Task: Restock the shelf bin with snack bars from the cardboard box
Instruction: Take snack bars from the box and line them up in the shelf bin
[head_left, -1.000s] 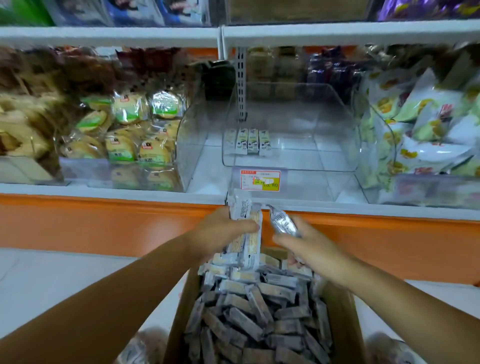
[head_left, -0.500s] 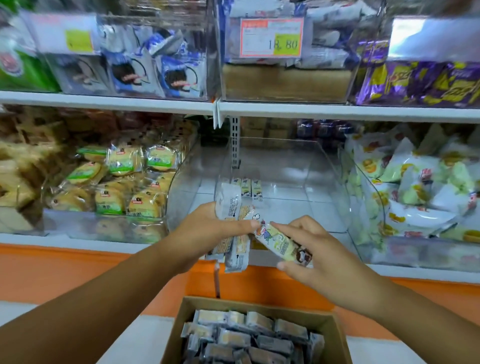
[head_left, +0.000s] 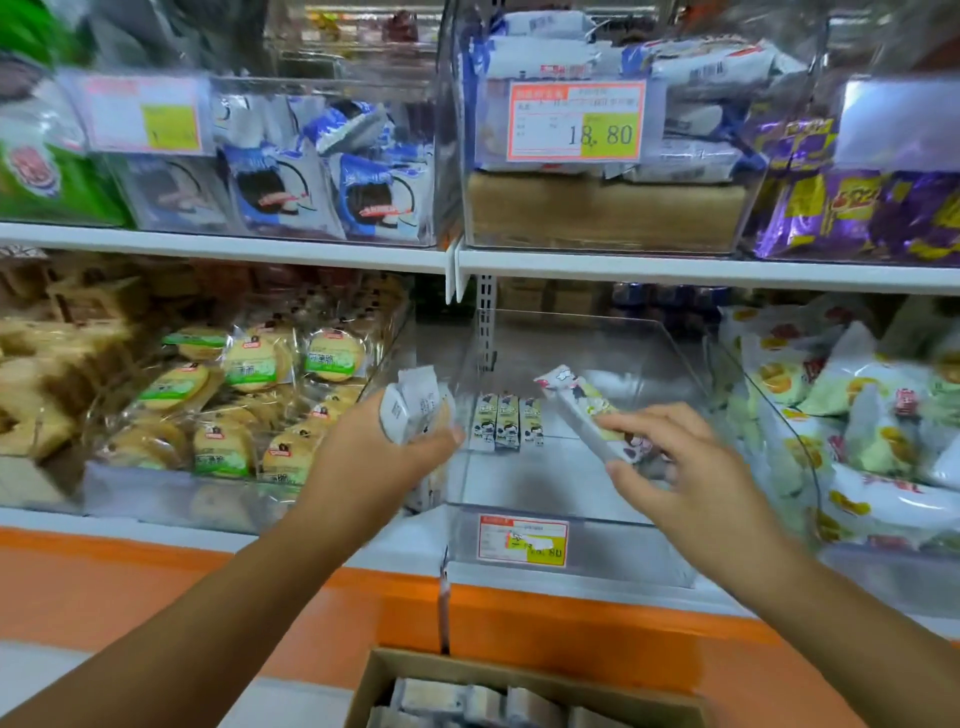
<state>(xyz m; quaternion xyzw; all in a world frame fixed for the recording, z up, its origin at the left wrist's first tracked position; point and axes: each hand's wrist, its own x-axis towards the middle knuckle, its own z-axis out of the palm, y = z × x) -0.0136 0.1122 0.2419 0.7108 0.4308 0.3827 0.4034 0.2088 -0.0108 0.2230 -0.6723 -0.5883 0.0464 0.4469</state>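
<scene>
A clear plastic shelf bin (head_left: 566, 551) sits on the lower shelf, holding three snack bars (head_left: 506, 428) in a row at its left. My left hand (head_left: 374, 462) grips a bunch of snack bars (head_left: 413, 402) at the bin's left wall. My right hand (head_left: 680, 467) pinches one snack bar (head_left: 582, 410) over the bin's opening, tilted with its end up and to the left. The cardboard box (head_left: 524, 680) with more bars stands at the bottom of the view, below the shelf.
A bin of round cakes (head_left: 249, 405) stands to the left and a bin of white and yellow bags (head_left: 852, 426) to the right. The upper shelf (head_left: 675, 270) with more bins overhangs. An orange base panel (head_left: 156, 587) runs below.
Both hands have risen from the box to the bin, and the view has tilted up. My right hand has taken one bar from the bunch and carried it right, over the bin.
</scene>
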